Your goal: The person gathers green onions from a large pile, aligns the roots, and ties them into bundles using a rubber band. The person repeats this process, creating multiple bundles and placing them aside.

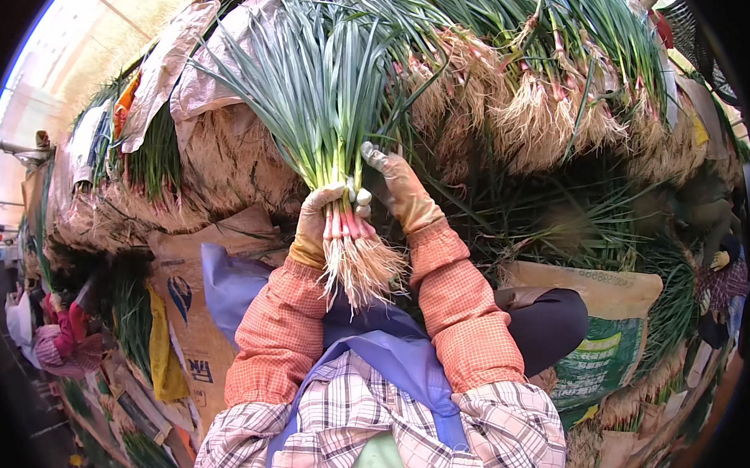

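A bunch of green garlic [335, 165] stands upright in front of me, its long flat leaves fanned out above, with pinkish stem bases and pale stringy roots hanging below. My left hand [314, 220], in a soiled glove, is closed round the lower stems, the thumb across the front. Pale gloved fingertips show at the right side of the stems. Beside the bunch on the right is my right hand [402, 191], also gloved, its fingers raised and partly stretched out along the stalks. Whether they touch a stalk is hard to make out.
A long heap of green garlic [545, 101] lies ahead, roots toward me, partly covered by pale sacks [217, 61]. Loose leaves [583, 216] lie at right, near a green and tan sack [601, 341]. Other people [61, 331] work at the far left and right edges.
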### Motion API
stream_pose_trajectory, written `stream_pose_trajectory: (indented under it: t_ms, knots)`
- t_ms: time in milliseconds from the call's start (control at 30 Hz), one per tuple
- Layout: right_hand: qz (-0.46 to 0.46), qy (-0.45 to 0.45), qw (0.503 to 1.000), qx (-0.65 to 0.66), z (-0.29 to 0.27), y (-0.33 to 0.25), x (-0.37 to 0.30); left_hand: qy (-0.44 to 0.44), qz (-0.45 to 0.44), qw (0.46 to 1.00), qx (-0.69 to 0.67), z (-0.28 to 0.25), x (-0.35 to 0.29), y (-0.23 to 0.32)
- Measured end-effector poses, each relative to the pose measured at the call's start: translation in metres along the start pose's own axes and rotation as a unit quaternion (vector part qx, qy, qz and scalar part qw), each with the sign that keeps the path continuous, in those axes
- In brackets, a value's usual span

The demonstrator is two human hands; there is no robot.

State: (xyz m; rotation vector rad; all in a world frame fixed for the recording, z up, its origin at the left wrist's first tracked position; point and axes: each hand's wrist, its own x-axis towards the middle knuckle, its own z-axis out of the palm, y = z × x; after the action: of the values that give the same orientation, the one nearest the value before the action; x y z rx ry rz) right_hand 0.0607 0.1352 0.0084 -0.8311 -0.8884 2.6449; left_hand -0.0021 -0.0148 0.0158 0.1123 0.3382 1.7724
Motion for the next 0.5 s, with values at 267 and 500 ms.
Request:
stream_pose_trajectory:
  t_ms: [267, 500]
  knots:
    - [-0.054, -0.017, 0.945, 0.321, 0.000, 0.005, -0.032, 0.191, 0.141, 0.958, 0.164, -0.009, 0.013, -0.023]
    - [-0.230, 0.131, 0.960, -0.089, -0.037, -0.087, -0.029, 0.188, 0.039, 0.976, 0.102, -0.020, -0.005, 0.001]
